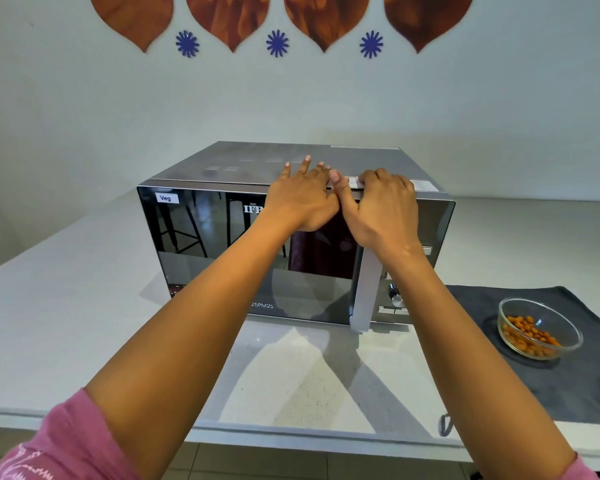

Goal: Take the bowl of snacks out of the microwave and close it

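A silver microwave point(205, 258) with a dark mirrored door stands on the white counter, and its door looks flush with the body. My left hand point(300, 199) lies flat on the top front edge with fingers spread. My right hand point(383, 211) curls over the top of the silver door handle point(366, 292), thumb touching the left hand. A glass bowl of orange snacks point(539, 329) sits outside the microwave, to its right, on a dark grey cloth point(575, 386).
The white counter point(84, 306) runs left and forward of the microwave, with its front edge close to me. A pale wall with brown and blue decorations rises behind. Control knobs point(395, 296) sit right of the handle.
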`<move>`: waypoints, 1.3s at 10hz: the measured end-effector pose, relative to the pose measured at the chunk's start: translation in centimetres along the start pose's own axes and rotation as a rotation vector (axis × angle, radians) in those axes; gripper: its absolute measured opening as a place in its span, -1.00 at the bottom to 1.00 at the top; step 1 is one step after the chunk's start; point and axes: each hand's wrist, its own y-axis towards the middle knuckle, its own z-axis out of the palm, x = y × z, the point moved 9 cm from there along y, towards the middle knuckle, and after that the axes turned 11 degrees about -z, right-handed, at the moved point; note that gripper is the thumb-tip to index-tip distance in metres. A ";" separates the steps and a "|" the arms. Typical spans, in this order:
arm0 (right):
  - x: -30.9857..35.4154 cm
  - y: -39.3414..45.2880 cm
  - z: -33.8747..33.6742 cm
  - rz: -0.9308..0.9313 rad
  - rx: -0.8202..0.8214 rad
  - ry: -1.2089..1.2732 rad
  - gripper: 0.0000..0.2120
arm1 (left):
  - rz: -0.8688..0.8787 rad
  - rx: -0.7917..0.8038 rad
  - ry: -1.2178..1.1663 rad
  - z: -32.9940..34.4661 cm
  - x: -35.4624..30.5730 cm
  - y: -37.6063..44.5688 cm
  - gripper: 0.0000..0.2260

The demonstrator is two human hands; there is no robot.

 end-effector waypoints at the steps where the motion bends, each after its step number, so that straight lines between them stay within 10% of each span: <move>1: -0.1 0.1 -0.2 0.010 -0.033 0.011 -0.28 | -0.004 -0.015 0.000 -0.1 -0.1 0.1 -0.45; 9: -0.2 0.2 0.1 -0.017 -0.090 0.119 -0.37 | 0.000 -0.261 -0.007 -0.9 -0.6 -1.2 -0.45; 13: 0.8 1.7 -2.5 -0.122 -0.210 0.190 -0.31 | 0.043 -0.661 -0.126 -4.9 -0.3 -3.7 -0.39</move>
